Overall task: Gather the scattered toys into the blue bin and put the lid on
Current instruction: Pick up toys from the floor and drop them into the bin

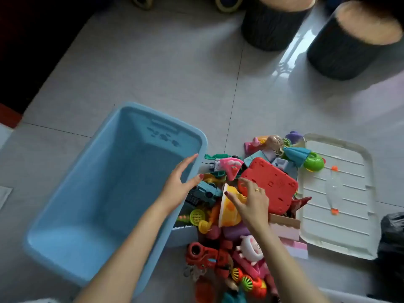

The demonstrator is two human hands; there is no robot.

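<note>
Head view, start of gathering. The rectangular light-blue plastic bin (pixel 105 193) stands open and holds no toys, set just beside the heap of mixed coloured plastic toys (pixel 240 215) so that each transfer should be short; the left hand (pixel 178 184) rests on the bin's near-right rim with fingers straight and relaxed, gripping nothing, probably to steady the bin; the right hand (pixel 251 200) reaches into the heap, fingers spread and curling over a yellow-and-white plastic bowl-shaped toy (pixel 229 206), beside a flat red plastic board with small holes (pixel 271 184); whether the bowl is already gripped cannot be told. The translucent white ribbed lid with orange clips (pixel 341 193) lies flat on the floor at the heap's far side from the bin, with a few toys overlapping its edge, presumably parked until the filling is done. The surface is a glossy pale-grey tiled floor (pixel 175 73); two dark cylindrical stools with tan tops (pixel 349 44) stand well apart, beyond; a black plastic bag (pixel 393 237) lies at the right edge.
</note>
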